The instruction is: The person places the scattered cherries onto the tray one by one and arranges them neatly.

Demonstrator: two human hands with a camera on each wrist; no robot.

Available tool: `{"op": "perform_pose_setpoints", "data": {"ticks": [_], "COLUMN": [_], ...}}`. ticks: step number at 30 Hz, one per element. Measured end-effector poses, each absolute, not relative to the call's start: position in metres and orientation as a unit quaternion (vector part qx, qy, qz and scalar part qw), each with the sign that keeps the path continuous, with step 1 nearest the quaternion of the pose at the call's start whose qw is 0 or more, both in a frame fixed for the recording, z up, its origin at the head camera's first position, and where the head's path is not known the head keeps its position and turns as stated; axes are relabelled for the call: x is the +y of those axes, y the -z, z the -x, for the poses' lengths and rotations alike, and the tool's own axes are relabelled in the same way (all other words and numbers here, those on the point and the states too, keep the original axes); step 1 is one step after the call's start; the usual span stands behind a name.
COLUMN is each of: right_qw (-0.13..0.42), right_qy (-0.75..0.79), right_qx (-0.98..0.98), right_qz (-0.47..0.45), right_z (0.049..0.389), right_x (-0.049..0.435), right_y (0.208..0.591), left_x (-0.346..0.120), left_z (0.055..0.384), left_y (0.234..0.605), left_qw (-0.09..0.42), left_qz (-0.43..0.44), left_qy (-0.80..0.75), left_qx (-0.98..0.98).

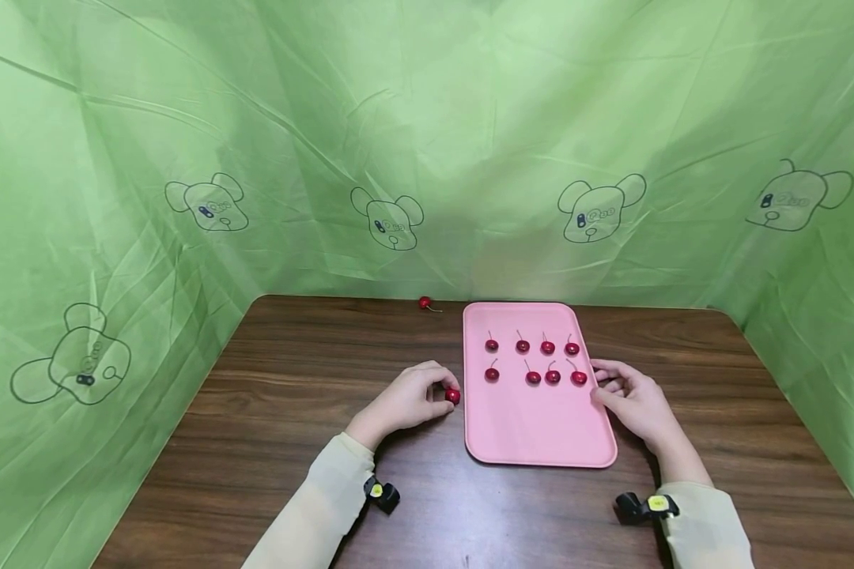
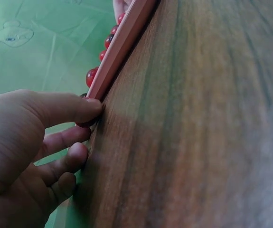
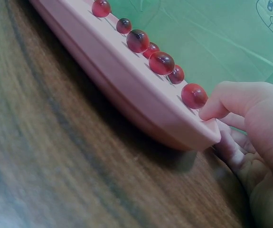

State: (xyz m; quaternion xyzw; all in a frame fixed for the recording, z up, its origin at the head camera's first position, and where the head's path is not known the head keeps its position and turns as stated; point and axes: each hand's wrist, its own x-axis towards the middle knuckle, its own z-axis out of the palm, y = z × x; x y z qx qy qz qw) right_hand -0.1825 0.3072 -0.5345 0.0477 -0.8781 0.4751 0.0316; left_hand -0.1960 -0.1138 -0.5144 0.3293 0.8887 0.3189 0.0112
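Just left of the pink tray (image 1: 534, 433), my left hand (image 1: 407, 400) pinches a red cherry (image 1: 453, 396) between thumb and fingers, low over the table. Most of that cherry is hidden behind the thumb (image 2: 86, 110) in the left wrist view. My right hand (image 1: 639, 405) grips the tray's right edge, its fingers around the rim (image 3: 207, 127) in the right wrist view. Several glossy red cherries with thin stems lie on the tray in two rows, a back row with one cherry (image 1: 492, 345) at its left end and a front row with another cherry (image 1: 493, 374) below it.
One loose cherry (image 1: 425, 303) lies at the table's back edge, left of the tray. The brown wooden table (image 1: 270, 411) is enclosed by green cloth (image 1: 470, 142) printed with cartoon heads. Black bands with small devices (image 1: 382, 493) sit on both wrists.
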Motion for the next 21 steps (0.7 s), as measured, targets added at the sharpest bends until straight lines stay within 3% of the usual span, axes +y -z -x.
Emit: {"op": "perform_pose_setpoints", "data": {"ticks": [21], "right_qw": [0.036], "right_qy": [-0.479], "right_qx": [-0.876], "right_qz": [-0.053], "right_z": [0.1821], "right_x": [0.3079], "right_y": [0.5367], "left_x": [-0.1137], "left_z": [0.1976], "left_y": [0.5111], "left_qw": [0.004], "left_qz": [-0.303], "left_qy": [-0.317], "left_qx": [0.899]}}
